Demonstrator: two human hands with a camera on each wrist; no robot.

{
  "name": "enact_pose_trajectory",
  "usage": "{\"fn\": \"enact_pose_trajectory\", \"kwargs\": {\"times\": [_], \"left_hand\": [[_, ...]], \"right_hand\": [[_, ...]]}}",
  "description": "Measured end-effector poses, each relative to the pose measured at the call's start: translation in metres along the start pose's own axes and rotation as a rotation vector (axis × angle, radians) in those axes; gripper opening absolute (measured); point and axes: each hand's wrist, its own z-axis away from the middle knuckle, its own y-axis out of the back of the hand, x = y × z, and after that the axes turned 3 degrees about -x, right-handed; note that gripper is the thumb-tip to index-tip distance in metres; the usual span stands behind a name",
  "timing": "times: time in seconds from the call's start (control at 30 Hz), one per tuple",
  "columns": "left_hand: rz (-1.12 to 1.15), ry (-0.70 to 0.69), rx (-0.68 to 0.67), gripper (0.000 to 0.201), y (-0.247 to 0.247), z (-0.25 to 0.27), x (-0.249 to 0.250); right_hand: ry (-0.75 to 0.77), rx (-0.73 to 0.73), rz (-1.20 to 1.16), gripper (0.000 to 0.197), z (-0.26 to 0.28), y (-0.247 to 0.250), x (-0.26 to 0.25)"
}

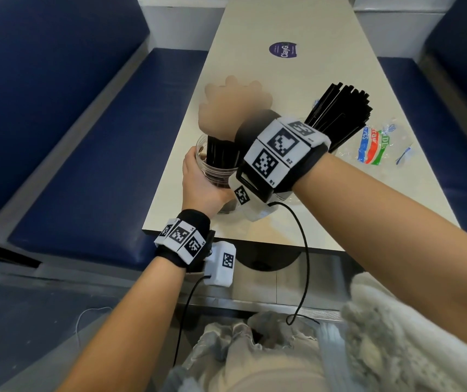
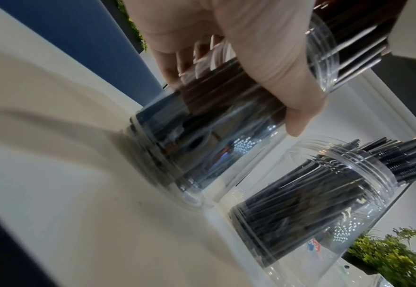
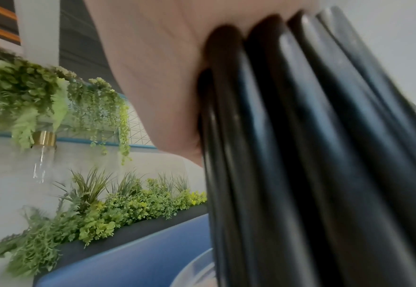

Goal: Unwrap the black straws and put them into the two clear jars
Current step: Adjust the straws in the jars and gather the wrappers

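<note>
Two clear jars stand near the front of the cream table (image 1: 257,32). My left hand (image 1: 199,183) grips the left jar (image 1: 201,157) around its wall; in the left wrist view my thumb and fingers (image 2: 263,58) wrap that jar (image 2: 202,147). My right hand (image 1: 235,104), blurred by motion, holds a bundle of black straws (image 1: 221,154) whose lower ends are inside this jar. The right wrist view shows the straws (image 3: 300,155) running down from my palm (image 3: 153,77). The second jar (image 2: 324,203) is packed with black straws (image 1: 339,114) and is mostly hidden behind my right wrist.
An empty clear straw wrapper (image 1: 373,142) with red, blue and green print lies to the right of the jars. A purple round sticker (image 1: 282,50) is farther back on the table. Blue benches (image 1: 99,165) flank the table on both sides.
</note>
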Motion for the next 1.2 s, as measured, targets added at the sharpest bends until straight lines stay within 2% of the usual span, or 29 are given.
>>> {"fn": "enact_pose_trajectory", "kwargs": {"times": [0.1,0.23,0.33,0.43,0.57,0.63,0.7,0.77,0.83,1.0,1.1,1.2], "left_hand": [[-0.005,-0.032,-0.012,0.103,-0.001,-0.001,0.002],[-0.012,-0.081,0.002,0.102,-0.005,0.002,0.006],[-0.015,-0.112,0.013,0.099,-0.004,0.004,0.006],[-0.031,-0.149,0.024,0.1,0.001,0.005,0.004],[-0.029,-0.153,0.034,0.099,0.003,0.005,0.003],[-0.036,-0.145,0.026,0.099,0.004,0.004,0.004],[-0.054,-0.127,0.02,0.1,0.004,0.003,0.004],[-0.06,-0.121,0.024,0.1,0.005,0.002,0.005],[-0.06,-0.114,0.024,0.101,0.005,0.002,0.006],[-0.091,-0.114,0.012,0.102,0.005,0.0,0.008],[-0.103,-0.096,0.006,0.104,0.004,0.0,0.007],[-0.097,-0.095,0.0,0.103,0.003,0.001,0.008]], "right_hand": [[-0.032,0.075,-0.015,0.041,0.001,0.001,0.006],[-0.02,0.085,-0.047,0.037,0.005,0.01,0.014],[-0.014,0.091,-0.174,0.035,0.008,0.015,0.02],[-0.024,0.074,-0.309,0.036,0.01,0.017,0.023],[-0.031,-0.007,-0.338,0.04,0.008,0.012,0.026],[0.01,-0.009,-0.281,0.04,0.007,0.01,0.026],[0.114,0.047,-0.247,0.038,0.005,0.008,0.026],[0.2,0.064,-0.274,0.035,0.003,0.009,0.027],[0.224,0.05,-0.292,0.032,0.002,0.011,0.03],[0.204,0.004,-0.202,0.029,0.007,0.009,0.036],[0.203,0.042,-0.132,0.027,0.013,0.005,0.035],[0.066,0.047,-0.169,0.026,0.018,0.001,0.032]]}}
